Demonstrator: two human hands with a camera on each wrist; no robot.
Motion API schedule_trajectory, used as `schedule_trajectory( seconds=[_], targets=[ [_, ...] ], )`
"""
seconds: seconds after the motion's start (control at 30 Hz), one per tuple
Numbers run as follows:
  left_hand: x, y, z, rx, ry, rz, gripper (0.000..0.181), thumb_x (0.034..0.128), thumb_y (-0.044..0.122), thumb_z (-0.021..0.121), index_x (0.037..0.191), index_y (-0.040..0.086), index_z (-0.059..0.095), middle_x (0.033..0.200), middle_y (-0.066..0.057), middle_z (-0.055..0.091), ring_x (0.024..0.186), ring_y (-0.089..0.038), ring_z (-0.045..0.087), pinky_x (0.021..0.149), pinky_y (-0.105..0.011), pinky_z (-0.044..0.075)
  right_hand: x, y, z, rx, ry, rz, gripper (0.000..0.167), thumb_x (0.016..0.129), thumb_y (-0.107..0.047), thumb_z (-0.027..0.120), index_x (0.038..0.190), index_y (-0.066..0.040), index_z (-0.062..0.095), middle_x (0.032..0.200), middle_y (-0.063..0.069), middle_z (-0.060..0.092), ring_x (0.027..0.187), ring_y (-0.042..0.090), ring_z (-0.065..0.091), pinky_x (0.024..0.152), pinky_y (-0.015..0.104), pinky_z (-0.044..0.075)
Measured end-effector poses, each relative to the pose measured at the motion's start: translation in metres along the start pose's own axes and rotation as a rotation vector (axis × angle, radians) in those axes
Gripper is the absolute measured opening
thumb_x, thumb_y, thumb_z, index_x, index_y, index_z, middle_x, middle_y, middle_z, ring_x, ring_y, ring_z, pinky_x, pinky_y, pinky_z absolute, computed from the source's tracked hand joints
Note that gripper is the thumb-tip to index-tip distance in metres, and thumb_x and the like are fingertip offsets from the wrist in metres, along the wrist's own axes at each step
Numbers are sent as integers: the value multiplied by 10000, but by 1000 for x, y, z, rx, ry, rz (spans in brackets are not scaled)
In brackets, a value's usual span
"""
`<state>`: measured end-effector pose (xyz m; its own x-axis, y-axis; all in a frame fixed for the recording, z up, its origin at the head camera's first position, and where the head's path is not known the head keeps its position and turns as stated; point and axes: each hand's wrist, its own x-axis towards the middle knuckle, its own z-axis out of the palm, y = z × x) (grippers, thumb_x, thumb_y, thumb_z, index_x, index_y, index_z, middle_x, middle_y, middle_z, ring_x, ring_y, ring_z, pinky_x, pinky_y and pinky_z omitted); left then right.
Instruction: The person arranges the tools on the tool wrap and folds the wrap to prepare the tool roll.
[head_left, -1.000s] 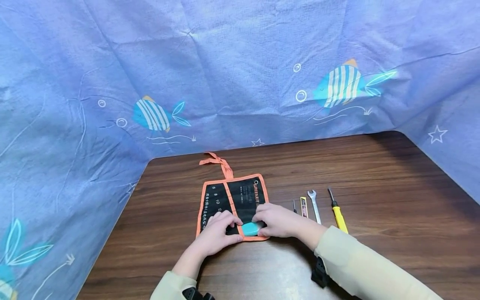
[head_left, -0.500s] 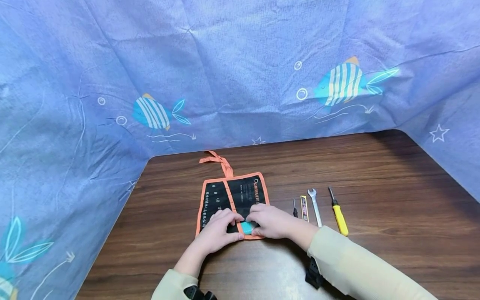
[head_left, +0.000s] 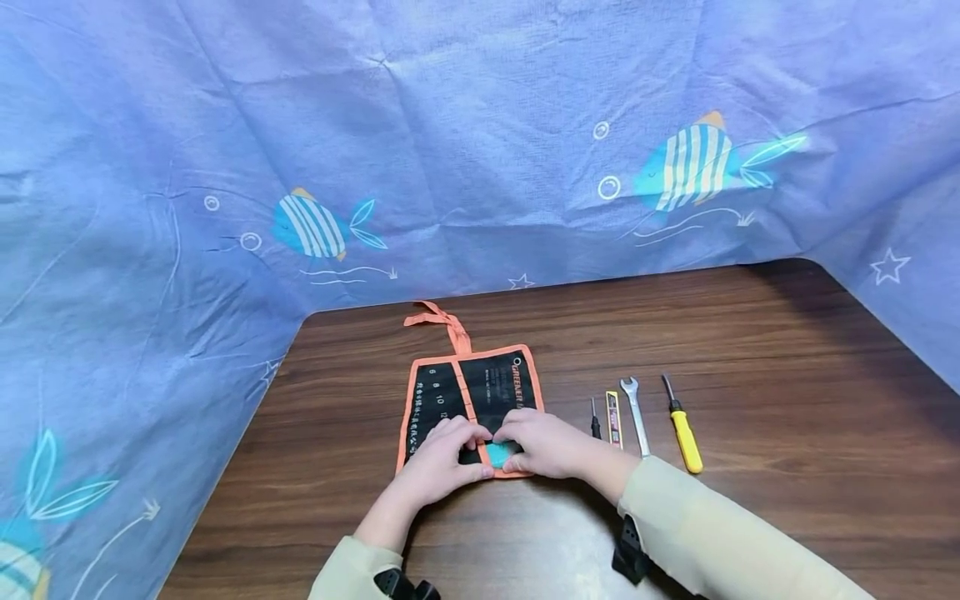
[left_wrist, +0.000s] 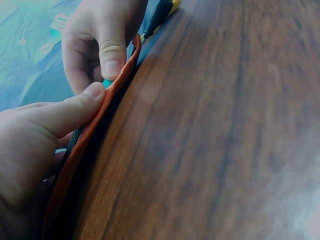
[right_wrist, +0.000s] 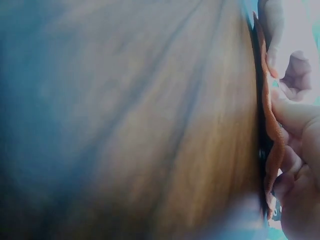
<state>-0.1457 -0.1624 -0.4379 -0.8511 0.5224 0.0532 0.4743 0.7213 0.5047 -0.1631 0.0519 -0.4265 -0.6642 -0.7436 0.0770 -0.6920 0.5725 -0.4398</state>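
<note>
A black tool roll with orange edging lies unfolded on the table, its orange tie pointing away. At its near right part sits a small teal object, mostly covered by fingers; its kind cannot be made out. My right hand pinches this teal object from the right, thumb near the roll's front edge. My left hand holds the roll by its orange edging, thumb at the front edge and fingers over the orange divider. In the left wrist view, both thumbs meet at the orange edging, with a sliver of teal between them.
Right of the roll lie a small dark screwdriver, a narrow yellow-labelled case, an open-end wrench and a yellow-handled screwdriver. A blue fish-print cloth hangs behind the wooden table.
My right hand has moved slightly left, toward the left hand, and less of the teal object shows. The left hand keeps its hold on the roll. The view has shifted slightly.
</note>
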Motion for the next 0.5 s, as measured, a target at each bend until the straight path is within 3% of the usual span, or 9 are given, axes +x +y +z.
schedule_trajectory(
  seconds=[0.3, 0.5],
  targets=[
    [-1, -2, 0, 40, 38, -3, 494, 754, 522, 719, 1116, 200, 620, 882, 123, 474, 832, -83, 422, 749, -295, 373, -6, 5, -1, 10, 16, 44, 319, 810, -282, 721, 1073, -103, 688, 989, -40, 598, 940, 134, 525, 834, 315, 428],
    [-2, -6, -1, 104, 2, -109, 649, 723, 696, 618, 1208, 266, 583, 915, 95, 445, 865, -100, 418, 775, -343, 372, -23, 13, -11, 27, 41, 84, 306, 806, -286, 709, 1051, -103, 695, 993, -27, 615, 934, 165, 531, 830, 348, 428]
  ],
)
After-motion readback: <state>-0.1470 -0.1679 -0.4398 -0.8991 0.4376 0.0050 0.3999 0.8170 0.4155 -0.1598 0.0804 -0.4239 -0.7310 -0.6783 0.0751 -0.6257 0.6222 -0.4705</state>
